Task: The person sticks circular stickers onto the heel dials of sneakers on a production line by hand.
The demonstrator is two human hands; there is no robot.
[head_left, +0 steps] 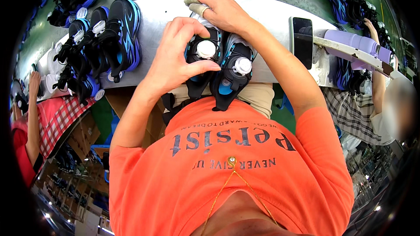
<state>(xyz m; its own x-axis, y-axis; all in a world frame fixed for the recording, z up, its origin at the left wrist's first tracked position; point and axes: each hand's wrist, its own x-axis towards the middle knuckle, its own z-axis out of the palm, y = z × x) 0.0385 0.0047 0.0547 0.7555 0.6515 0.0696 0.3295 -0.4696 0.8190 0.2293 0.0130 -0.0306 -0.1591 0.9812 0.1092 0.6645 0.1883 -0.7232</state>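
Two black sneakers with blue trim lie side by side in front of me, heels toward my body. A white round piece sits on the laces of the left sneaker (191,57), and another on the right sneaker (229,73). My left hand (175,48) curves over the left sneaker, thumb and forefinger wide apart around its white piece. At that sneaker's far toe end, my right hand (225,12) bends its fingers over the toe, with pale covers on some fingertips. Whitish wrapping shows at the toe, partly hidden by my right hand.
Several more black and blue sneakers (124,35) stand at the left on the metal table (262,13). A phone (302,43) lies at the right, beside a lilac object (350,41) and a worn pale bar (345,51). Other people work at both sides.
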